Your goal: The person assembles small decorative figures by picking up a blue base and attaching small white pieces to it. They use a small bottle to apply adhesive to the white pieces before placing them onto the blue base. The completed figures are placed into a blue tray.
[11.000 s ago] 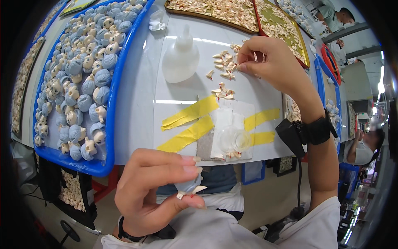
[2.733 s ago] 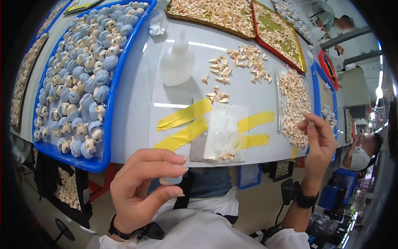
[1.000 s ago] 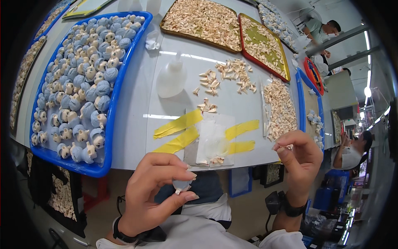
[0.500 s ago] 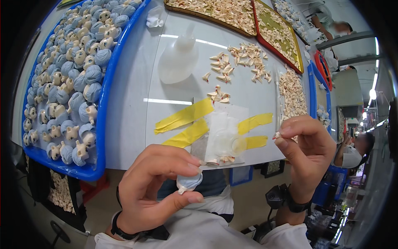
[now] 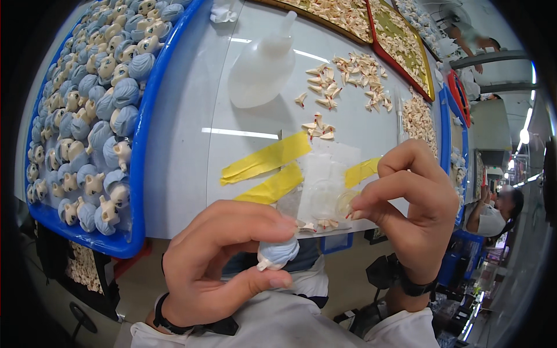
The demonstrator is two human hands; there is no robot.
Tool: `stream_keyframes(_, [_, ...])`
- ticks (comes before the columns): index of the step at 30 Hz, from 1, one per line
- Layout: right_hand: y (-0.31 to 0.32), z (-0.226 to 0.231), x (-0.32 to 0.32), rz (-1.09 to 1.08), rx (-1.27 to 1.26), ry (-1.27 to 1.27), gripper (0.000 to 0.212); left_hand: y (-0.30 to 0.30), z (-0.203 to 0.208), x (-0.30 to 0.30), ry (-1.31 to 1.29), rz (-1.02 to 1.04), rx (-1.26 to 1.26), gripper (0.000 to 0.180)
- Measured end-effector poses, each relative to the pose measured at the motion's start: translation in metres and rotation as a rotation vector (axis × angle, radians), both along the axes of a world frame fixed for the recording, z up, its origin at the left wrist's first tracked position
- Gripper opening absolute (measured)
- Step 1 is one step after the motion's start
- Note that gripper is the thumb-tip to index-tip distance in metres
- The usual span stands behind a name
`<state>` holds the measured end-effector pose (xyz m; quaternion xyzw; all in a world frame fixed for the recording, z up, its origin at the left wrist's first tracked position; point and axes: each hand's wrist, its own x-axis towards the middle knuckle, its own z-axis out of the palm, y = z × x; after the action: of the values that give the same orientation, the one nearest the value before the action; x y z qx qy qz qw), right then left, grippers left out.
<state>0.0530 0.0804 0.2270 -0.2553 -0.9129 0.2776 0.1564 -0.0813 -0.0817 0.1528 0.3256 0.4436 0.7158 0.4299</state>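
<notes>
Between the thumb and fingers of my left hand (image 5: 212, 261) sits a small doll head (image 5: 279, 253) with light blue moulded hair, its neck stub pointing down-left. My right hand (image 5: 415, 200) pinches a tiny cream piece with a red end (image 5: 349, 213), mostly covered by the fingertips. That piece is at a small round clear dish (image 5: 342, 200) at the table's near edge; whether they touch I cannot tell. Under the dish lies a white sheet (image 5: 318, 180), with yellow tape strips (image 5: 267, 158) on both sides. Several cream pieces (image 5: 328, 224) lie just in front of the dish.
A blue tray (image 5: 139, 168) full of blue-haired doll heads fills the left. A translucent squeeze bottle (image 5: 261, 72) stands behind the tape. Loose cream pieces (image 5: 360, 72) lie beyond, before a gold tray (image 5: 331, 32) and a red-edged tray (image 5: 400, 46). Other people (image 5: 493, 214) are at the right.
My right hand has moved left and down with the cream piece, from above the tape at the right to the clear dish. My left hand keeps hold of the doll head. The view has shifted slightly.
</notes>
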Motion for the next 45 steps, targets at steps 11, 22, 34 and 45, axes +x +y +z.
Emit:
stream_keyframes(11, [0.0, 0.003, -0.014, 0.033, 0.047, -0.042, 0.023, -0.002, -0.003, -0.011, 0.242, -0.088, 0.032, 0.042])
stream_keyframes(22, [-0.005, 0.0, -0.012, -0.006, 0.046, -0.025, 0.022, 0.002, -0.001, -0.006, 0.117, -0.048, 0.076, 0.041])
stream_keyframes(34, [-0.034, -0.003, 0.019, 0.17, -0.466, 0.365, 0.024, -0.002, 0.007, 0.016, -0.055, -0.088, 0.133, 0.047])
stream_keyframes(45, [-0.061, -0.022, 0.023, 0.163, -0.323, 0.451, 0.028, -0.011, 0.015, 0.021, 0.42, 0.009, 0.114, 0.037])
